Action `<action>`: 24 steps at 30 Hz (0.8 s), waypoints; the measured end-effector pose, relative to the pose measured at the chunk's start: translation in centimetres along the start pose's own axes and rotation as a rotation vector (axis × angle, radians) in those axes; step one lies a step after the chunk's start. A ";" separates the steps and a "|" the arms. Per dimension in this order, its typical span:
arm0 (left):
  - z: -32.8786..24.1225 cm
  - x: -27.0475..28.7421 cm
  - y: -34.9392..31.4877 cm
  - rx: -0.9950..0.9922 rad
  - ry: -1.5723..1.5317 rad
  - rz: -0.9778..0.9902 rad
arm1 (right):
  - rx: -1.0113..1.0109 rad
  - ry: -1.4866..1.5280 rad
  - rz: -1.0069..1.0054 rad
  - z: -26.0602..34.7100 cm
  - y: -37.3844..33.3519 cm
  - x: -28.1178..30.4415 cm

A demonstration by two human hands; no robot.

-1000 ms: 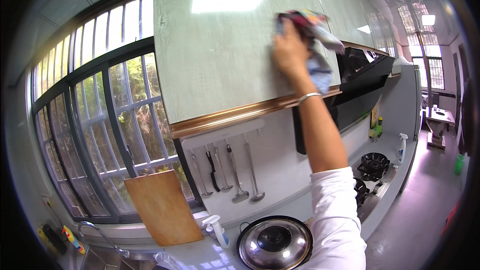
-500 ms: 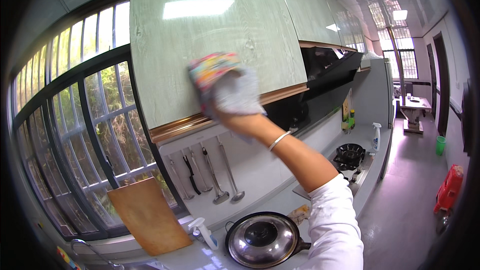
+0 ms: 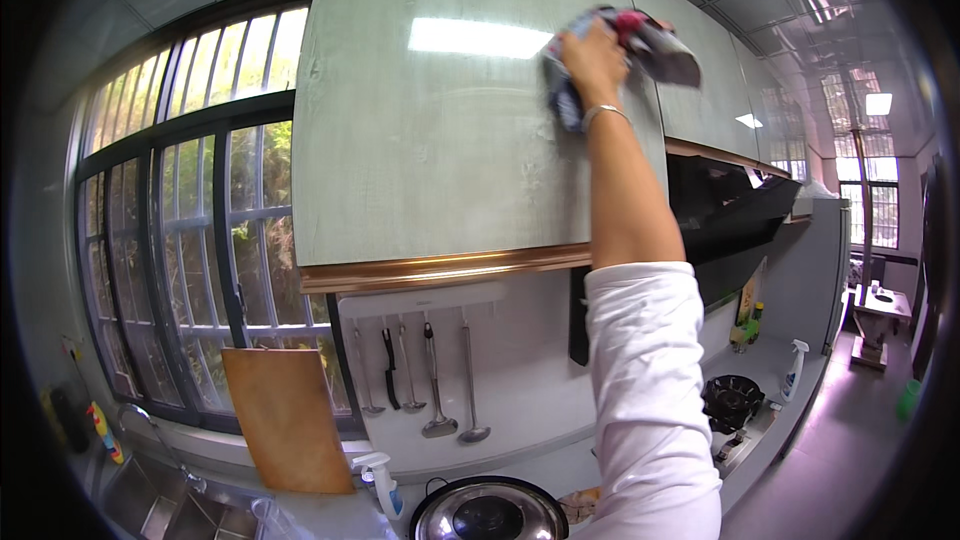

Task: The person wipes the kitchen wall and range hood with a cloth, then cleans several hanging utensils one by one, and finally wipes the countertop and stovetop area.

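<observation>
My right hand (image 3: 597, 62) is raised high, its fingers closed over a patterned cloth (image 3: 668, 52) in grey, red and other colours. The cloth lies against the pale wood-grain cabinet door (image 3: 430, 150), near the door's upper right edge, and one end flares to the right. Motion blurs the cloth and fingertips. A thin bracelet circles the wrist, and a white sleeve covers the forearm. My left hand is out of the picture.
Below the door hang several ladles and spatulas (image 3: 437, 427) on a rail. A lidded wok (image 3: 450, 515), spray bottle (image 3: 380, 485) and wooden board (image 3: 285, 420) stand on the counter. A black range hood (image 3: 725, 205) juts out right; a sink (image 3: 150, 500) lies left.
My right hand has moved the cloth up and to the right across the cabinet door, from its lower part to its upper right. The view has shifted left, bringing in the sink.
</observation>
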State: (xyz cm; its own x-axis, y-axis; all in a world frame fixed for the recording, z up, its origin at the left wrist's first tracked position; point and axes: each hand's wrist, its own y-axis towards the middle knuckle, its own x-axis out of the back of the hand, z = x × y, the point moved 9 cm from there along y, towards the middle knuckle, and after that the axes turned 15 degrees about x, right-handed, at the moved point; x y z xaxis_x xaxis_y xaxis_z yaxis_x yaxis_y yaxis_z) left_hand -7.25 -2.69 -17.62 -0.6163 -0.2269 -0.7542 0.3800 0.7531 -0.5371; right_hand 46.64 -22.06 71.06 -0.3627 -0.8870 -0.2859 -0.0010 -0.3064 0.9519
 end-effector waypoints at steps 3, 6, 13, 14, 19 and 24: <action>0.5 -1.1 -2.2 -0.068 -0.054 -0.065 | 0.218 0.098 0.045 10.0 0.0 -0.7; -0.8 1.8 1.1 0.053 -0.119 0.111 | 0.422 0.384 0.004 20.6 -4.3 -0.7; -2.2 -5.5 0.0 0.029 0.037 0.196 | 0.796 0.780 0.021 24.1 -19.7 6.2; -2.0 -7.3 -1.9 0.019 0.103 0.197 | 0.642 0.941 0.133 21.6 -19.8 6.8; -3.2 -1.3 -0.2 -0.082 -0.009 0.057 | 0.261 0.433 0.467 2.3 -17.6 1.2; -2.0 4.0 0.2 -0.106 -0.273 0.014 | -0.091 -0.068 0.194 -4.0 -7.4 1.4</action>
State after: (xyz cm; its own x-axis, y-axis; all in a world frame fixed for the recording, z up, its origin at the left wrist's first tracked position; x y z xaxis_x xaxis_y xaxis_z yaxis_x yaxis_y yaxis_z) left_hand -11.04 -2.23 -19.97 -0.3974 -0.3631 -0.8427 0.3041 0.8144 -0.4943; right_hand 49.83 -22.42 63.18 -0.4099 -0.9079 -0.0873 0.1580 -0.1650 0.9736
